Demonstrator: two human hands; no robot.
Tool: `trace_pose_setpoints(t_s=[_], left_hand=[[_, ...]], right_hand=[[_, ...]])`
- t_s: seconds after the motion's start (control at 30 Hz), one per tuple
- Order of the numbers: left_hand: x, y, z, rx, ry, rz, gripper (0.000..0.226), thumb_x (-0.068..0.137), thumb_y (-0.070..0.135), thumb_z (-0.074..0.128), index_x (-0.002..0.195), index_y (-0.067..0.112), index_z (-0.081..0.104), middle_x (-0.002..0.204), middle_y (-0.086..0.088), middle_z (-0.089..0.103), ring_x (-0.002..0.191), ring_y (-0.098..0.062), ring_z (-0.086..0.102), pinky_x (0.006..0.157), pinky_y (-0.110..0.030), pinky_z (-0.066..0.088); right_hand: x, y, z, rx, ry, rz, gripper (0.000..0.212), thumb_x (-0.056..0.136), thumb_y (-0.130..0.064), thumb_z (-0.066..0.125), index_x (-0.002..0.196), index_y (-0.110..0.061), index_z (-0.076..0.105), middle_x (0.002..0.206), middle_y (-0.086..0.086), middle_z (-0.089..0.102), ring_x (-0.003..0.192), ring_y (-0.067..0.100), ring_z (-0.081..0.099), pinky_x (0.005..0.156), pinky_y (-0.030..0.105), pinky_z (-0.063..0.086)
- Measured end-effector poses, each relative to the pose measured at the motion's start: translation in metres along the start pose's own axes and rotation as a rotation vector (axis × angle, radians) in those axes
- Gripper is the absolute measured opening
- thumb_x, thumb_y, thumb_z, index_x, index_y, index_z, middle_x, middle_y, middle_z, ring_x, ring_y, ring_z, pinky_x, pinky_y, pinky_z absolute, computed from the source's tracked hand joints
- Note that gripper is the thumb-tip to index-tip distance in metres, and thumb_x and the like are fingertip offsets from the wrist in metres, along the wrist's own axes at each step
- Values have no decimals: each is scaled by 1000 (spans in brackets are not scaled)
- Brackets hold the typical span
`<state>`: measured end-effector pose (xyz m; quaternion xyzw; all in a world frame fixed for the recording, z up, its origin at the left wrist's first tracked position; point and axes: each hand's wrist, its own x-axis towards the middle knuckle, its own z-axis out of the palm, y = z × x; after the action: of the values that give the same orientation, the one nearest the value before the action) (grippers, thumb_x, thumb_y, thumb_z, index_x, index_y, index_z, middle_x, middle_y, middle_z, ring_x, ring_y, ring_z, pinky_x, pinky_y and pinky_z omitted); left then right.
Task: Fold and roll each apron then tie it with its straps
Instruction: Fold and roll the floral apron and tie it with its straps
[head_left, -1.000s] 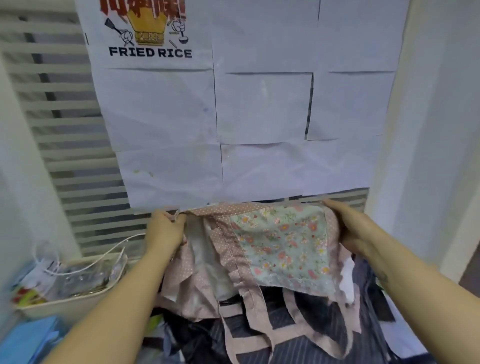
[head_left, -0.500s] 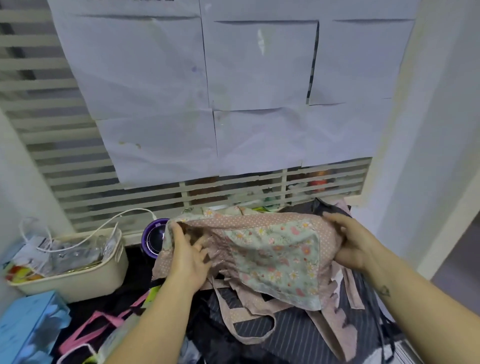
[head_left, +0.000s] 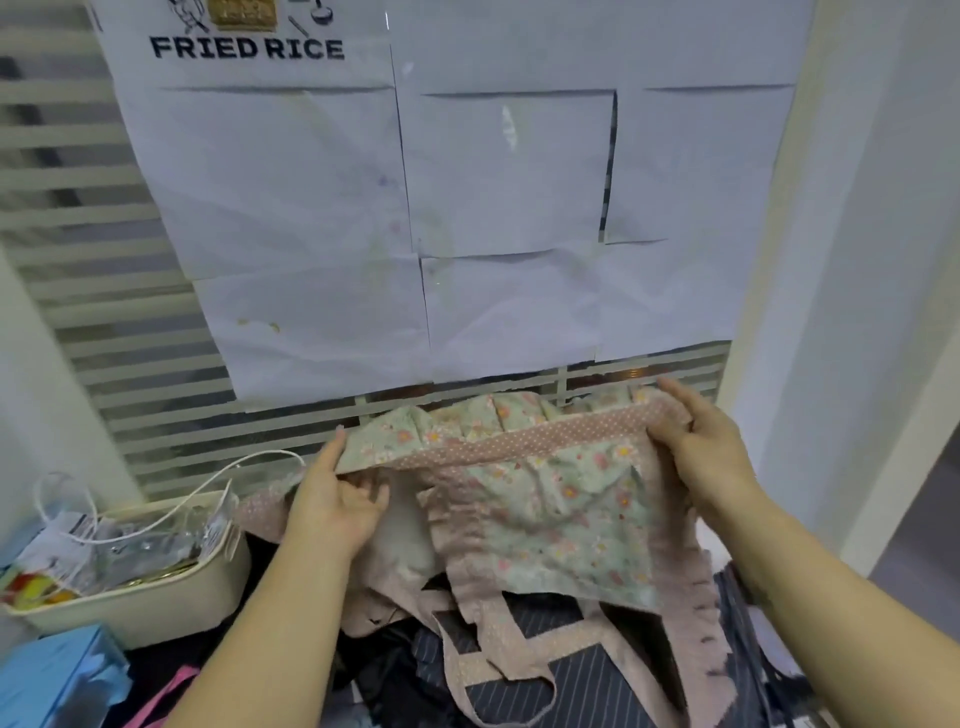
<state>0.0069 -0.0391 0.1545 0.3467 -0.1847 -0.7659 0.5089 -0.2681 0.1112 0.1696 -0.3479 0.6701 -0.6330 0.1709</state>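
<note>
Floral apron (head_left: 561, 519) hung in the lower centre of the frame, above dark striped cloth (head_left: 597, 691); left hand (head_left: 332, 504) and right hand (head_left: 701, 452) held its dotted top edge, fingers (head_left: 366, 493) pinching the fabric.

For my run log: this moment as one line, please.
left hand: grips floral apron edge | right hand: grips same edge | straps: hanging untied

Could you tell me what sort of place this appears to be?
Probably a back corner of a small food shop: a FRIED RICE poster covers the slatted window, a floral apron hangs over dark fabric, beside a cluttered tub.
</note>
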Motion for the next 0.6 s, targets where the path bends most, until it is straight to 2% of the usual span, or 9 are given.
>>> trace_pose_setpoints(t_s=[0.07,0.13,0.23,0.33,0.4,0.43,0.5,0.53,0.6], left_hand=[[-8,18,17,51,-68,50,11,95,25,54,86,19,56,87,0,54,84,-15,52,99,-39,38],[-21,38,34,97,-182,121,16,97,14,49,82,16,56,87,-3,52,83,-16,51,101,-42,38],[-36,67,56,186,-330,208,27,93,-1,49,79,6,72,90,-8,70,89,-16,64,90,-31,54],[-43,88,72,312,-255,281,14,92,-1,54,85,3,66,75,-3,72,83,-12,64,66,-22,59],[-40,93,78,270,-111,316,9,92,2,57,86,8,60,76,0,70,84,-11,61,70,-17,55],[-39,92,78,226,-51,318,6,93,4,57,94,10,60,89,0,69,94,-13,63,81,-19,52],[-34,85,74,140,25,282,29,95,7,56,124,11,55,124,-3,60,121,-16,55,95,-25,43],[-30,80,69,116,51,250,38,95,8,55,133,11,49,134,-3,55,127,-17,50,99,-26,41],[-25,70,58,151,101,163,38,95,9,55,132,11,50,141,-1,49,131,-16,45,101,-26,39]], right_hand=[[8,-23,-9,-133,22,-191,39,92,-1,54,122,-25,55,40,-13,47,35,3,39,38,10,28],[17,-44,-18,-252,73,-344,34,91,-4,58,122,-17,57,51,-14,49,42,3,46,42,11,31],[24,-69,-31,-386,140,-494,39,91,-12,60,130,-17,53,70,-8,54,58,4,50,53,12,36],[20,-81,-38,-444,53,-416,54,96,-11,50,146,-18,31,97,4,60,88,20,56,69,25,37],[21,-76,-36,-540,-35,-276,56,95,-5,44,148,-13,27,117,15,58,111,30,53,83,34,39],[22,-73,-34,-619,-59,-236,51,94,-3,44,144,-11,36,124,18,57,116,32,52,88,35,39],[24,-65,-28,-723,-67,-209,29,89,-1,47,113,-7,62,116,19,65,107,33,59,83,34,43],[25,-62,-25,-753,-78,-192,19,86,-1,50,94,-6,66,104,20,69,97,33,64,78,34,47],[25,-56,-23,-871,-141,-139,13,82,-2,54,74,-5,63,88,20,70,84,33,68,72,36,52]])
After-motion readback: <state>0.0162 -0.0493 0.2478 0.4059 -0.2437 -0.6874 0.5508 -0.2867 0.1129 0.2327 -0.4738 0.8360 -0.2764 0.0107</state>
